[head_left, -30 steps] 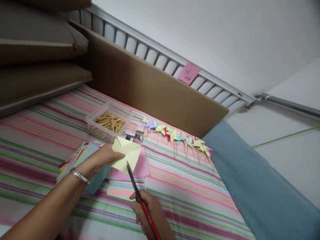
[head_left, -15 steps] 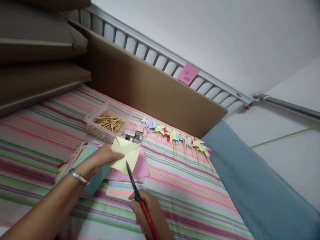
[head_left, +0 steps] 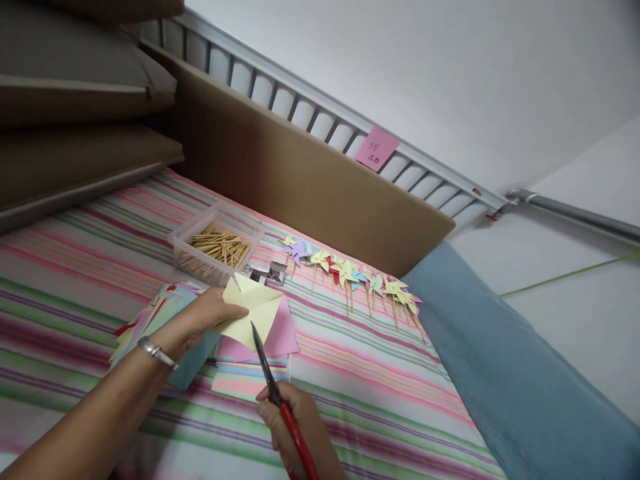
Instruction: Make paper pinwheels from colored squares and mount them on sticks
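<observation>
Between the thumb and fingers of my left hand (head_left: pixel 213 312) is a square of pale yellow paper (head_left: pixel 260 303), with slits running in from its corners. My right hand (head_left: pixel 297 427) is closed around red-handled scissors (head_left: pixel 273 383). Their dark blades look closed together, with the tip lying at the lower part of the yellow paper. Under that sheet lie pink paper (head_left: pixel 283 333) and striped coloured paper (head_left: pixel 250 379). A pale blue box-like holder (head_left: pixel 193 363) full of coloured paper pieces sits beneath my left forearm, partly hidden by it.
A clear plastic box (head_left: pixel 200 267) of short wooden sticks stands behind my left hand, beside small open boxes (head_left: pixel 267 272). Several paper pinwheels (head_left: pixel 345 270) on sticks lie in a row along a cardboard panel (head_left: pixel 310 180). Brown stacked packages (head_left: pixel 85 153) rise at left.
Hardly anything differs. The scissors and my right hand have shifted very slightly left; my left hand holds the yellow paper in the same place.
</observation>
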A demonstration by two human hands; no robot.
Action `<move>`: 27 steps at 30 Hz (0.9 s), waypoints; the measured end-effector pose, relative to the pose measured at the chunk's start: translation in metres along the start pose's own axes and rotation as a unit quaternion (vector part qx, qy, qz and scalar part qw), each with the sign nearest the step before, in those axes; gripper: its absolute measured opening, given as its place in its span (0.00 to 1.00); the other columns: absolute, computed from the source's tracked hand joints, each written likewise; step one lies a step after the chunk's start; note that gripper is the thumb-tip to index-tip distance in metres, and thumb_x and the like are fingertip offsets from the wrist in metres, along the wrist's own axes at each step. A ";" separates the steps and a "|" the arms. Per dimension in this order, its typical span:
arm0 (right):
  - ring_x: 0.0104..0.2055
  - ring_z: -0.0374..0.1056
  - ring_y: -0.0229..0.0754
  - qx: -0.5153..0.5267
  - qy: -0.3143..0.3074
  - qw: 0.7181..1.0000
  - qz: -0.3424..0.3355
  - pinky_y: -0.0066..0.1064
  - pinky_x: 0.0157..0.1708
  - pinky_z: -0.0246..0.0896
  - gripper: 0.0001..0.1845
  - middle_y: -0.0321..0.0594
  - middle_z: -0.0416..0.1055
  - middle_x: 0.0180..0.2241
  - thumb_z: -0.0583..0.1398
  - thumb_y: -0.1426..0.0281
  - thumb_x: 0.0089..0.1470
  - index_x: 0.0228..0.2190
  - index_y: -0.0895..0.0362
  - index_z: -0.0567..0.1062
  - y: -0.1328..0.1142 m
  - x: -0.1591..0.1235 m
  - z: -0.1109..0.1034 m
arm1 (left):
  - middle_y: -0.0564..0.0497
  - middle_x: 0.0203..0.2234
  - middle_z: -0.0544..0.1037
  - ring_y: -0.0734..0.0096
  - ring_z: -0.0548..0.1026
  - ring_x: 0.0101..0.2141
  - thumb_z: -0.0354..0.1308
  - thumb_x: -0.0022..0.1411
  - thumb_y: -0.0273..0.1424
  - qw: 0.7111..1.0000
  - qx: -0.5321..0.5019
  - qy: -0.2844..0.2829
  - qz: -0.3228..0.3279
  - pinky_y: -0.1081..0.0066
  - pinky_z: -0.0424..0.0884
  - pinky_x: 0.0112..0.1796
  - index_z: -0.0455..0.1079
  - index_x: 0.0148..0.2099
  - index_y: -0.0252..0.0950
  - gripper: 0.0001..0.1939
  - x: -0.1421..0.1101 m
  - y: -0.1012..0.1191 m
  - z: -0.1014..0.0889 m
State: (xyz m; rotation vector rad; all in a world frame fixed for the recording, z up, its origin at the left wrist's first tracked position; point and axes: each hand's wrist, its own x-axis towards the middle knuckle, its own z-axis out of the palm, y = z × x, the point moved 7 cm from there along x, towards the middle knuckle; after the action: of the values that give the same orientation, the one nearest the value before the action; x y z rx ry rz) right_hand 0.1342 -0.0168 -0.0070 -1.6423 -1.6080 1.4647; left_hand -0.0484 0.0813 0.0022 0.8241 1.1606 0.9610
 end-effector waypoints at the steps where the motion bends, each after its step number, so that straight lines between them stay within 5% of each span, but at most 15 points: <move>1: 0.17 0.54 0.31 -0.004 -0.001 1.000 0.004 0.22 0.16 0.47 0.10 0.29 0.57 0.17 0.58 0.64 0.49 0.30 0.59 0.71 0.000 0.000 0.000 | 0.48 0.26 0.81 0.65 0.76 0.26 0.67 0.37 0.31 1.000 0.000 0.000 0.000 0.72 0.68 0.29 0.76 0.31 0.31 0.15 0.000 0.000 0.000; 10: 0.24 0.64 0.37 -0.085 -0.048 0.995 -0.024 0.25 0.24 0.58 0.17 0.34 0.67 0.25 0.56 0.71 0.49 0.43 0.55 0.71 0.010 -0.008 -0.023 | 0.47 0.28 0.82 0.60 0.77 0.29 0.68 0.35 0.31 1.000 -0.015 0.025 0.013 0.69 0.70 0.31 0.76 0.33 0.32 0.17 0.002 0.006 -0.016; 13: 0.28 0.66 0.39 -0.075 -0.015 0.994 -0.076 0.29 0.31 0.61 0.19 0.36 0.70 0.26 0.57 0.74 0.46 0.43 0.56 0.70 0.015 -0.002 -0.042 | 0.47 0.27 0.82 0.60 0.77 0.28 0.68 0.36 0.30 1.000 -0.006 0.014 0.011 0.68 0.70 0.31 0.76 0.32 0.33 0.15 0.004 0.002 -0.018; 18: 0.28 0.65 0.39 0.011 0.156 0.981 -0.118 0.30 0.28 0.61 0.22 0.40 0.72 0.32 0.59 0.67 0.47 0.46 0.56 0.66 0.018 0.013 -0.075 | 0.49 0.26 0.81 0.61 0.77 0.27 0.64 0.40 0.28 0.989 0.077 -0.127 -0.014 0.69 0.69 0.29 0.76 0.34 0.33 0.14 -0.001 -0.016 0.023; 23: 0.22 0.60 0.33 0.085 0.133 0.979 -0.133 0.25 0.20 0.56 0.24 0.34 0.67 0.28 0.61 0.69 0.43 0.45 0.55 0.66 0.009 0.021 -0.068 | 0.54 0.22 0.79 0.65 0.74 0.24 0.60 0.40 0.26 0.954 0.164 -0.251 -0.023 0.73 0.65 0.25 0.77 0.33 0.34 0.13 -0.013 -0.037 0.069; 27: 0.20 0.58 0.32 0.050 0.119 0.986 -0.101 0.23 0.18 0.53 0.24 0.32 0.64 0.26 0.60 0.74 0.40 0.43 0.56 0.68 0.007 0.024 -0.060 | 0.53 0.22 0.79 0.66 0.73 0.23 0.60 0.40 0.26 0.945 0.173 -0.276 -0.017 0.74 0.63 0.24 0.77 0.33 0.34 0.13 -0.016 -0.042 0.076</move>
State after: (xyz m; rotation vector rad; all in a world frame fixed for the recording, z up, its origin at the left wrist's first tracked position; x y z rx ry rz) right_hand 0.1839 0.0251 0.0001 -1.4861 -1.4945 1.1798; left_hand 0.0318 0.0475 -0.0137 1.2567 0.8519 0.4470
